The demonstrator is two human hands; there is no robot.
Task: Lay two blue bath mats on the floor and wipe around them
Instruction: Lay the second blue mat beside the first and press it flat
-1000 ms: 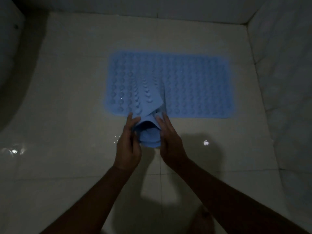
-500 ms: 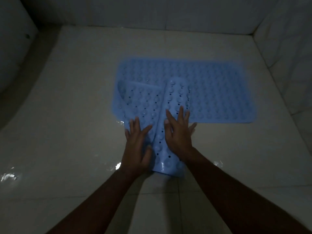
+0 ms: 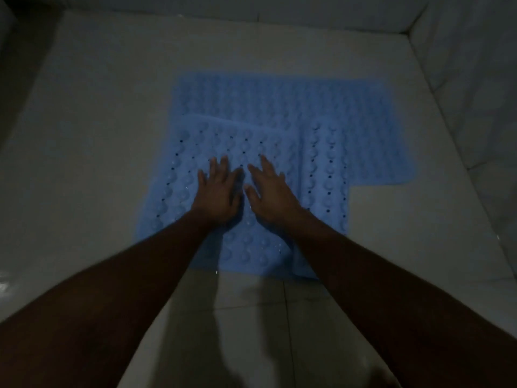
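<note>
Blue near mat [image 3: 321, 175] is spread on the pale tiled floor [image 3: 106, 130], overlapping the far mat [image 3: 363, 107] (lying flat). Left hand [image 3: 216, 193] and right hand [image 3: 272, 191] are pressed flat upon it, fingers spread, nothing gripped.

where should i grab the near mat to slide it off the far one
Judging by its pose, take the near mat by its bare near edge, coming from the person's side. That edge lies on open floor; the far end overlaps the far mat. The left hand and right hand press flat mid-mat.
</note>
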